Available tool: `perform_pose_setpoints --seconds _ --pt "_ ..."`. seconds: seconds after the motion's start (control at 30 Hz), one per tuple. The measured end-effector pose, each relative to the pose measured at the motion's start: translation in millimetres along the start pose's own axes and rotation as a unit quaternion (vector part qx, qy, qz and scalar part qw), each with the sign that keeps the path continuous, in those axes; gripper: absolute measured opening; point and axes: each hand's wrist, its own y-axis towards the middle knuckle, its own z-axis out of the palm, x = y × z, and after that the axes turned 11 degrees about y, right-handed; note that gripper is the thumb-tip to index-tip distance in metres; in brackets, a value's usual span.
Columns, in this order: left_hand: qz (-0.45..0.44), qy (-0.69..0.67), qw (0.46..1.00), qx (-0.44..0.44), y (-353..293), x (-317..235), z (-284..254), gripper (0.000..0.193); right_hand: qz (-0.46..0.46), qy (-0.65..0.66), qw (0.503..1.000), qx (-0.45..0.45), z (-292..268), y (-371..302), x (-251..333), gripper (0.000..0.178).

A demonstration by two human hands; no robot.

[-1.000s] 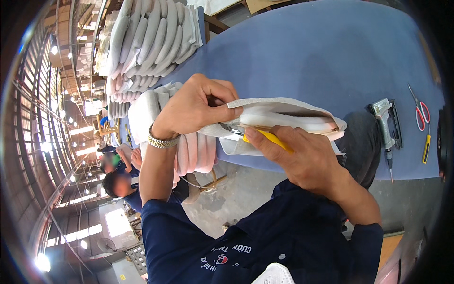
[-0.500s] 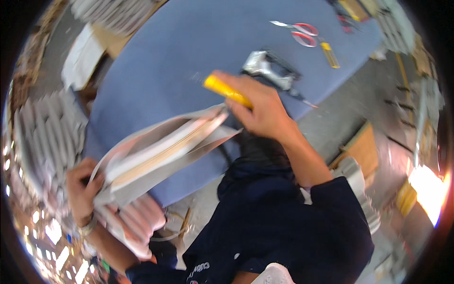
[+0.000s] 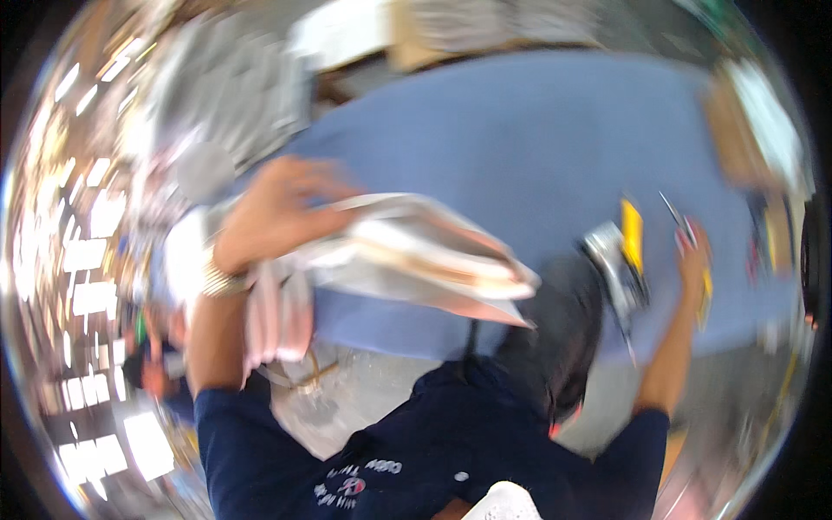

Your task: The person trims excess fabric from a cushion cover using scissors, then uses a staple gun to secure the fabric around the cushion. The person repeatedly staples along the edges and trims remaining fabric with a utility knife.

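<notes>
My left hand (image 3: 282, 217), a gold-coloured band on its wrist, grips the left end of a long pale fabric cover (image 3: 390, 290). The cover gapes along its length, showing a tan strip and white and pinkish layers inside; its pointed right end lies near my raised dark-trousered knee (image 3: 555, 338). Far to the right, my right hand (image 3: 693, 260) is closed around the red-handled scissors (image 3: 672, 208), blades pointing away from me. Left of it, a yellow-handled tool (image 3: 632, 230) lies against a silver and black staple gun (image 3: 615, 269). Motion blurs the fingers of both hands.
The blue table (image 3: 520, 130) spreads ahead of me. Another yellow-handled tool (image 3: 706, 295) lies beside my right hand. Grey ribbed padded pieces (image 3: 230, 87) are piled at the far left, pinkish ones (image 3: 277, 321) below my left arm. A box (image 3: 754, 130) stands at the right end.
My right hand has let go of the yellow-handled tool beside the staple gun and moved right to the scissors. My left hand still holds the cover. The view has swung round.
</notes>
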Motion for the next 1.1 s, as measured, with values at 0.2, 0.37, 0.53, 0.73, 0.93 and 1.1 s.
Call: perform_pose_setpoints --seconds 0.2,0.37,0.53,0.73,0.93,1.1 --pt "-0.060 -0.014 0.998 0.001 -47 -5 7 0.023 0.109 0.018 0.991 0.078 29 -22 -54 0.045" --pt "0.099 -0.071 0.992 -0.015 -68 9 36 0.032 0.096 0.098 0.990 0.010 -36 49 -184 0.057" --pt "-0.014 -0.052 0.998 -0.013 -79 -20 44 0.033 0.133 0.353 0.920 0.109 -54 48 37 0.057" --pt "-0.019 -0.092 0.995 0.031 -74 -16 29 0.029 0.029 0.459 0.867 0.193 -139 -7 270 0.053" --pt "0.017 -0.055 0.998 0.018 -70 -9 27 0.031 -0.169 0.417 0.848 0.278 -154 -55 406 0.081" --pt "-0.024 -0.079 0.996 0.041 -87 -2 28 0.028 -0.304 0.358 0.824 0.318 -156 -66 478 0.076"
